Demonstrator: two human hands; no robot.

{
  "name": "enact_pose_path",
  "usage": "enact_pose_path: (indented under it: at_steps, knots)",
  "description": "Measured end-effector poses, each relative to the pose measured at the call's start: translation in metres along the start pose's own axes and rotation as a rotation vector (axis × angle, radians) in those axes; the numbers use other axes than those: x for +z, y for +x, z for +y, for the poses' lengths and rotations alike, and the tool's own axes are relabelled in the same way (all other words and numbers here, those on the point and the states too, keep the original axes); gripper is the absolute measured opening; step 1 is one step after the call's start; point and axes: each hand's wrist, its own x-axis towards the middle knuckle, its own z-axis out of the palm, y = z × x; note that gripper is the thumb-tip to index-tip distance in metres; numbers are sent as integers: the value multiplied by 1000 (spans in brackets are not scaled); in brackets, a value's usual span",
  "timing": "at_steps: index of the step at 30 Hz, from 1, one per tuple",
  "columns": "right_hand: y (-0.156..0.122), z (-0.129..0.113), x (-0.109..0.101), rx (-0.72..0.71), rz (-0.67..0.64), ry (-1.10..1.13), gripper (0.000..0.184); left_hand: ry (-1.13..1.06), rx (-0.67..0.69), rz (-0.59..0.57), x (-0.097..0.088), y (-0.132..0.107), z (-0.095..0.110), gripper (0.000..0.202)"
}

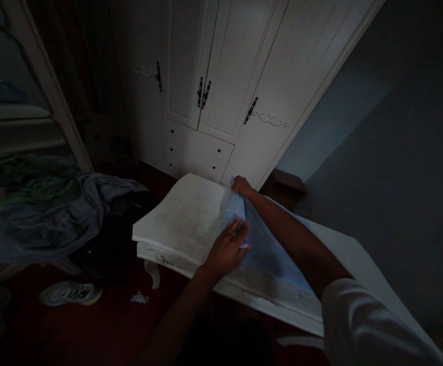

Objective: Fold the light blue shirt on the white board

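A light blue cloth, perhaps a garment, lies across the middle and right of a worn white table. At the table's far edge, my right hand is closed on the cloth, and a small tip of fabric sticks out past the fingers. My left hand, with a ring on one finger, is over the cloth's left edge nearer to me. Its fingers are partly curled, and a bit of the blue fabric shows pinched between them. My right forearm covers part of the cloth.
Behind the table stands a white wardrobe with dark handles. A brown box sits by the wall. At left, grey clothing and green clothing are heaped near a mirror frame. A sneaker and crumpled scrap lie on the red floor.
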Motion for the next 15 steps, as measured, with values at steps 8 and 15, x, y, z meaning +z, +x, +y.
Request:
enact_pose_path:
  at_steps: [8,15]
  knots:
    - [-23,47,-33,13,-12,14,35,167,22,-52,-2,4,-13,65]
    - [-44,118,-70,80,-3,59,28,-52,53,-95,3,52,64,53]
